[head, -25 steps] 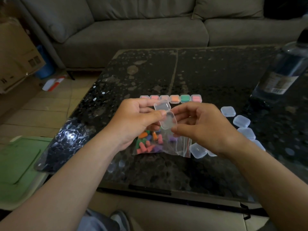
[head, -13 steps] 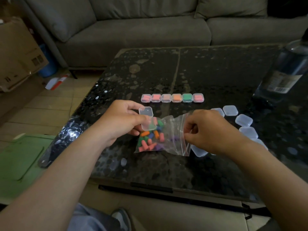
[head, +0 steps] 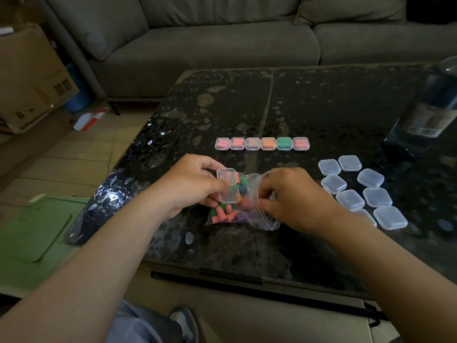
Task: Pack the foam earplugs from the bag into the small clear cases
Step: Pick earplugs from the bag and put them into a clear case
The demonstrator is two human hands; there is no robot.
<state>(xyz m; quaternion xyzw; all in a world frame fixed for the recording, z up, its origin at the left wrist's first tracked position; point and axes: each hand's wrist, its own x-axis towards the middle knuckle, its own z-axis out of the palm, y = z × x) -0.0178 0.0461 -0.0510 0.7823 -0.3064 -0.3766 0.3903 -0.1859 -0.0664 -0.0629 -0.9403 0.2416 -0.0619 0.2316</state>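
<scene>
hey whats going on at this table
A person is packing foam earplugs into small clear cases. Their left hand holds an open case just over the bag on the table, while the right hand pinches the bag's mouth. Six filled cases sit in a row farther back, and a cluster of empty cases waits to the right.

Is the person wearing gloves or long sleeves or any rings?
No. The left hand and right hand are bare, with no gloves, and no rings, watch or bracelet show. No sleeves show either, right up to the picture's edge.
</scene>
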